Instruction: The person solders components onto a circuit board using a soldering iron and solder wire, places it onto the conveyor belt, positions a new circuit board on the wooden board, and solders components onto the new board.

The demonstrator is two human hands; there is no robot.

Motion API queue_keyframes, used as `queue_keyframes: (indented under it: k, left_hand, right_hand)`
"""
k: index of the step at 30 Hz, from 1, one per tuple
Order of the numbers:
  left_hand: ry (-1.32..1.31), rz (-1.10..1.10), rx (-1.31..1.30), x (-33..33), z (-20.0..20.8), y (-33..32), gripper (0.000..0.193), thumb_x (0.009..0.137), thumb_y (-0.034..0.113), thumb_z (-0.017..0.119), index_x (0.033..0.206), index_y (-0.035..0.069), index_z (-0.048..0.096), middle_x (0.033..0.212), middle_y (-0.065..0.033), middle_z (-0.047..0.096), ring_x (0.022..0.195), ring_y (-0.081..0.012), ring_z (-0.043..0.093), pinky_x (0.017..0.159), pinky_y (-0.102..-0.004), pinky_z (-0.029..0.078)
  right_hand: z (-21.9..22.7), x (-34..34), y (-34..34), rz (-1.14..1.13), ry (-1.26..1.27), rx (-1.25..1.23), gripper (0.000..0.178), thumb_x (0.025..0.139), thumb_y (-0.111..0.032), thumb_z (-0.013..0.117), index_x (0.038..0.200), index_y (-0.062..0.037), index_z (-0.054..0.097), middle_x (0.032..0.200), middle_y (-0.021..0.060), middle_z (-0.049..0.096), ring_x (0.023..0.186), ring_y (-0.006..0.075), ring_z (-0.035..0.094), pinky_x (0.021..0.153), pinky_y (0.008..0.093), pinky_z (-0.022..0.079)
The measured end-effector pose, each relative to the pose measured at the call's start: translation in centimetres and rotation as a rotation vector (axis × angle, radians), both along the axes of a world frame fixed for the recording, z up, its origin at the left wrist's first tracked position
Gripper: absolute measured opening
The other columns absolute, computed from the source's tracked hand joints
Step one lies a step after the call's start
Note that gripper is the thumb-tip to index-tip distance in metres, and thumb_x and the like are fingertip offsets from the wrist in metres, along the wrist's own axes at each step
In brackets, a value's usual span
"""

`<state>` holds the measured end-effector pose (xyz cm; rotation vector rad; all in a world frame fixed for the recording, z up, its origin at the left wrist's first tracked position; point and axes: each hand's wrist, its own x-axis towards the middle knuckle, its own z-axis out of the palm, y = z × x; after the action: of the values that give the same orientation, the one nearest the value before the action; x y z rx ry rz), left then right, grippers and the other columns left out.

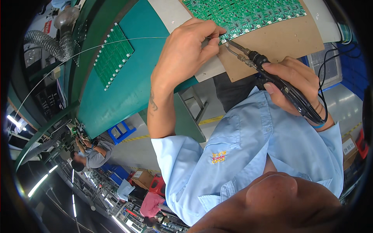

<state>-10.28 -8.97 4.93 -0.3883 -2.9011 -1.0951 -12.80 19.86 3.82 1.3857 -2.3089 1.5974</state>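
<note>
My right hand [297, 79] is wrapped round a black soldering iron [285, 87] with a cable trailing from its rear. A thin metal tube runs beside the iron's tip, and both reach the near edge of a green circuit board panel [248, 17]. Close to that tip, my left hand [190, 48] is closed in a pinch, thumb and forefinger together at the panel's lower left corner. A thin solder wire [128, 39] arcs in from the far left and passes into the left hand. The exact contact at the tip is too small to make out.
Brown cardboard [272, 44] lies under the panel. A second green board [113, 56] with white connectors rests on the teal bench mat [143, 23] to the left. A ribbed exhaust hose [46, 44] stands at far left. A blue stool [121, 132] and other people are beyond.
</note>
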Motion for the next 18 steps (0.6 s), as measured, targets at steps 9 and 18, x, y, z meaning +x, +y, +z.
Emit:
queue_keyframes:
  k: [9, 18]
  left_hand:
    - [0.033, -0.019, -0.01, -0.08, -0.25, 0.02, 0.007, 0.089, -0.002, 0.071, 0.089, 0.002, 0.065, 0.111, -0.0022, 0.082, 0.078, -0.0166, 0.056, 0.067, -0.029, 0.046]
    - [0.057, -0.047, -0.068, -0.15, -0.37, 0.09, 0.005, 0.089, -0.002, 0.072, 0.09, 0.0, 0.067, 0.112, -0.003, 0.08, 0.085, -0.0192, 0.06, 0.072, -0.0308, 0.05]
  right_hand:
    - [-0.04, 0.0, -0.07, -0.002, -0.006, -0.003, 0.041, 0.074, 0.001, 0.084, 0.115, 0.0041, 0.077, 0.084, 0.0108, 0.074, 0.064, 0.0191, 0.061, 0.062, 0.0279, 0.052]
    - [0.11, 0.02, -0.15, 0.001, 0.006, 0.006, 0.041, 0.075, 0.001, 0.084, 0.115, 0.0046, 0.077, 0.082, 0.0101, 0.073, 0.064, 0.0191, 0.061, 0.062, 0.0276, 0.052]
